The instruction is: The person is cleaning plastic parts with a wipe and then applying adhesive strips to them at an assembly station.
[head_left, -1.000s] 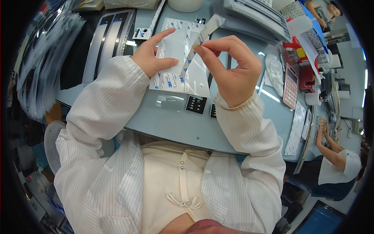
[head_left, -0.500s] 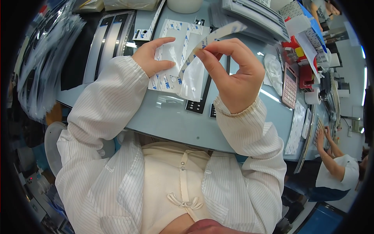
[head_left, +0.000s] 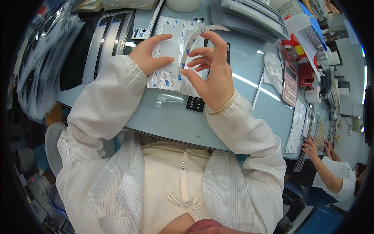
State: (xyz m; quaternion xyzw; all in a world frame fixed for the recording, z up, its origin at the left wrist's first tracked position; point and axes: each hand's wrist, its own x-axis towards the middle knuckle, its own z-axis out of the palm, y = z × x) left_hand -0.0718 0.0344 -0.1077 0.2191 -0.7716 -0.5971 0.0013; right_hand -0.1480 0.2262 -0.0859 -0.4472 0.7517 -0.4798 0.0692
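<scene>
An adhesive backing sheet [head_left: 165, 80], white with blue print, lies on the table. My left hand [head_left: 150, 56] rests at its left edge, thumb and forefinger spread apart on it. A pale, narrow liner strip [head_left: 212, 28] rises from the sheet and bends to the right at its far end. Over the sheet's right part, my right hand [head_left: 212, 72] has its fingers apart and curved around the strip, with no clear grip on it. The thumb tip is close to the strip's lower part. Beneath the sheet's lower right corner a black panel [head_left: 194, 104] with small square windows sticks out.
Clear plastic sleeves [head_left: 50, 70] hang at the left, beside black-and-silver panels [head_left: 111, 43]. Stacked panels [head_left: 253, 17] lie at the far right. A pink calculator [head_left: 289, 84] and crumpled white plastic [head_left: 272, 72] lie right of my hand. A co-worker's hand [head_left: 310, 148] is further right.
My right hand has moved left and let go of the raised strip; its fingers have spread. The strip's free end has dropped lower. My left hand stays almost in place.
</scene>
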